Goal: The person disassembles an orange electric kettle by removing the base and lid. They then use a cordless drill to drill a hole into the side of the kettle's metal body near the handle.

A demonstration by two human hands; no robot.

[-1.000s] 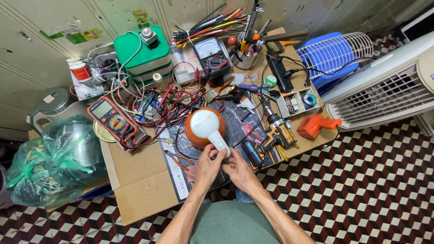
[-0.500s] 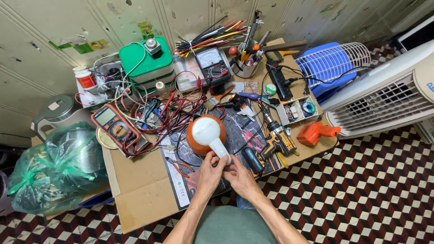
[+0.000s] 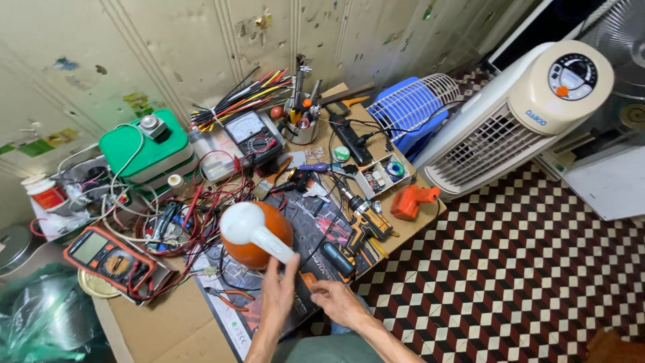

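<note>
- Fingers (image 3: 285, 269) of the left hand (image 3: 277, 296) wrap the white handle (image 3: 272, 247) of an orange-and-white lamp (image 3: 255, 232).
- Right hand (image 3: 336, 302) rests half-curled, empty, on the tabletop (image 3: 161, 323) near a cordless drill (image 3: 363, 225).

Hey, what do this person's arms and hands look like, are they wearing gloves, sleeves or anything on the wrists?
Both arms are bare from the lower frame edge up to the fingers: no sleeves in view, no gloves. The left hand and right hand show no rings, watch or bands that can be made out. The forearms look lean. Grey-green clothing shows at the bottom edge between them.
</note>
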